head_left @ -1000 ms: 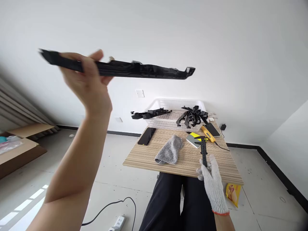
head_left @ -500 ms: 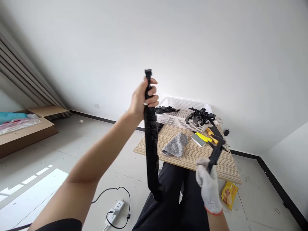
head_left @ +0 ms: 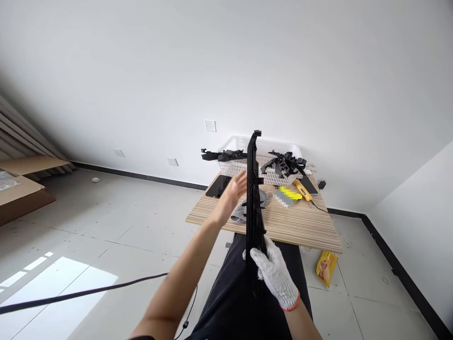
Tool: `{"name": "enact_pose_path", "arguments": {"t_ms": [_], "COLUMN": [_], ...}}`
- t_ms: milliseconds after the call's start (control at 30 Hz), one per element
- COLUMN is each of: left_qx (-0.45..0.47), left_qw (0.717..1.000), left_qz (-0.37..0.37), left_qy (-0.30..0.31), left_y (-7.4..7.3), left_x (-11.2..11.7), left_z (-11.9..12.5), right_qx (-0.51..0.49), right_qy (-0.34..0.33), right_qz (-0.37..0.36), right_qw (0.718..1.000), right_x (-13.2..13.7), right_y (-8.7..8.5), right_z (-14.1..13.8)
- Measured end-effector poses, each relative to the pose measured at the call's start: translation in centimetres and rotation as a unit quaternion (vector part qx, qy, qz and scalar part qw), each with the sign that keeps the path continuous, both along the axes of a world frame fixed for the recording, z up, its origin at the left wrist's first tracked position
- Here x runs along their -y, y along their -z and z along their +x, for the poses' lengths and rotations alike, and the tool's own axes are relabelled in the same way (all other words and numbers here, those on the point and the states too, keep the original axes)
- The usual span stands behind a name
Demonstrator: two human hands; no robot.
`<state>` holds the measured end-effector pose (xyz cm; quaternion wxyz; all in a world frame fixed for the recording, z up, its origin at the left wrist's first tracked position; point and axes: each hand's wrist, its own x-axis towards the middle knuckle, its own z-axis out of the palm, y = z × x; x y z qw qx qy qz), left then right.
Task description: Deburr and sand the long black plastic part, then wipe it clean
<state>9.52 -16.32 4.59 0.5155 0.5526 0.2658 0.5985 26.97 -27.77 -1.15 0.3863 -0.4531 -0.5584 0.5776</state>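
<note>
A long, narrow black plastic part (head_left: 252, 203), with clips and prongs along its side, stands nearly upright before me. My right hand (head_left: 271, 264), in a white knitted glove with an orange cuff edge, is closed round its lower portion above my lap. Bare, my left hand (head_left: 231, 193) is beside the part's upper half, fingers stretched out. Its fingertips come close to the part; I cannot tell whether they touch. Behind the part, a grey cloth (head_left: 240, 212) on the wooden table (head_left: 300, 226) is partly hidden.
Black plastic parts (head_left: 286, 164) lie across the white basket (head_left: 235, 143) at the table's back. A yellow-handled tool (head_left: 302, 190) with a cord, a yellow object (head_left: 290, 192) and a dark flat panel (head_left: 217, 185) are nearby. A yellow packet (head_left: 326, 268) is below the table's right side.
The long black part has gone from my left hand's grip to my right hand's. My left hand has let go and come lower. The smaller pronged black piece no longer shows separately.
</note>
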Motion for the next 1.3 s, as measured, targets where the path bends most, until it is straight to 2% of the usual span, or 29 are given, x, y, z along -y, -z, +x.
{"name": "enact_pose_path", "arguments": {"t_ms": [100,167,233,300,400,500,600,667,733,800,867,900,967,1067,1133,1300], "left_qx": [-0.029,-0.005,0.012,0.026,0.055,0.095,0.109,0.099,0.082,0.061,0.047,0.045,0.045,0.043,0.032,-0.003], "left_qw": [0.994,0.987,0.983,0.982,0.979,0.978,0.973,0.968,0.968,0.972,0.975,0.976,0.977,0.977,0.977,0.979], "left_qz": [-0.089,-0.157,-0.184,-0.189,-0.194,-0.182,-0.203,-0.225,-0.228,-0.213,-0.200,-0.197,-0.196,-0.194,-0.189,-0.180], "left_qy": [0.051,0.038,0.024,0.015,-0.011,-0.035,-0.001,0.038,0.064,0.079,0.079,0.077,0.075,0.081,0.088,0.097], "left_y": [5.5,7.7,8.9,9.5,10.3,11.5,12.9,13.7,14.5,15.1,15.7,16.0,16.4,16.8,16.9,17.2], "left_x": [3.3,4.9,5.7,5.9,5.6,5.2,5.1,5.4,5.9,6.5,6.9,7.1,7.2,7.1,7.1,7.4], "left_z": [0.5,1.1,1.6,1.8,1.7,1.9,2.9,3.8,4.6,5.3,5.6,5.7,5.7,5.6,5.4,5.1], "right_qx": [0.000,0.004,-0.006,-0.019,-0.024,-0.012,0.010,0.091,0.186,0.294,0.401,0.441,0.498,0.564,0.598,0.654], "right_qy": [-0.001,-0.002,0.049,0.132,0.216,0.230,0.234,0.247,0.209,0.199,0.182,0.166,0.136,0.112,0.098,0.065], "right_qz": [-0.022,-0.042,-0.038,-0.024,-0.034,-0.022,0.005,0.045,0.130,0.258,0.383,0.423,0.471,0.513,0.516,0.485], "right_qw": [1.000,0.999,0.998,0.991,0.975,0.973,0.972,0.964,0.951,0.899,0.812,0.774,0.716,0.637,0.606,0.577], "right_x": [-0.3,-0.2,0.3,0.8,0.9,-0.3,-2.4,-4.0,-5.8,-7.9,-10.1,-11.2,-13.3,-15.8,-17.0,-19.0], "right_y": [1.4,3.1,5.0,6.6,7.3,5.9,3.1,0.8,-1.5,-3.7,-5.6,-6.4,-7.6,-8.6,-8.8,-8.7], "right_z": [0.1,0.1,0.3,0.8,2.2,4.3,7.4,9.6,11.3,12.2,12.5,12.3,11.7,10.1,8.9,7.2]}}
